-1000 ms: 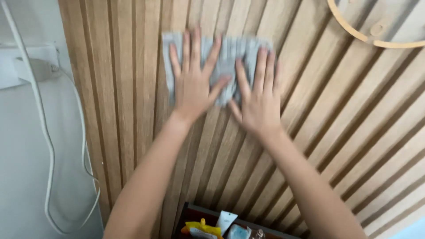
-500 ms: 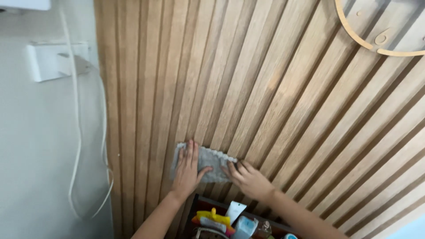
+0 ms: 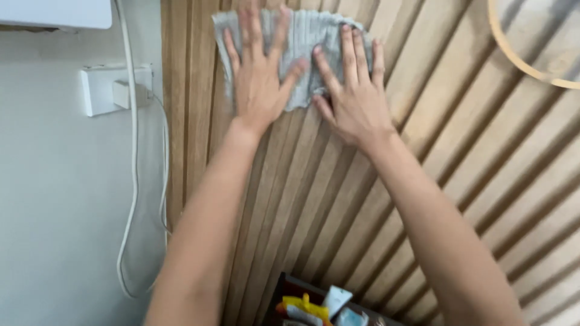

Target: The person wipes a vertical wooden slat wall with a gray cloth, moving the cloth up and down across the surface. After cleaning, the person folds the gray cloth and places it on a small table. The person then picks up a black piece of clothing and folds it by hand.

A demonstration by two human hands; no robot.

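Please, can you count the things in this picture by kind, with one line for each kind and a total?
Hands: 2, left hand and right hand
Grey cloth: 1
Slatted wood panel: 1
Wall socket: 1
White cable: 1
Wooden hoop: 1
Total: 7

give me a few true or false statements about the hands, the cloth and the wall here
1. Both hands press a grey cloth flat against the slatted wooden wall. True.
2. The left hand holds a spray bottle. False: it lies spread on the cloth.
3. A white cable hangs beside the wall socket. True.
4. The right hand rests on the socket. False: it is on the cloth.
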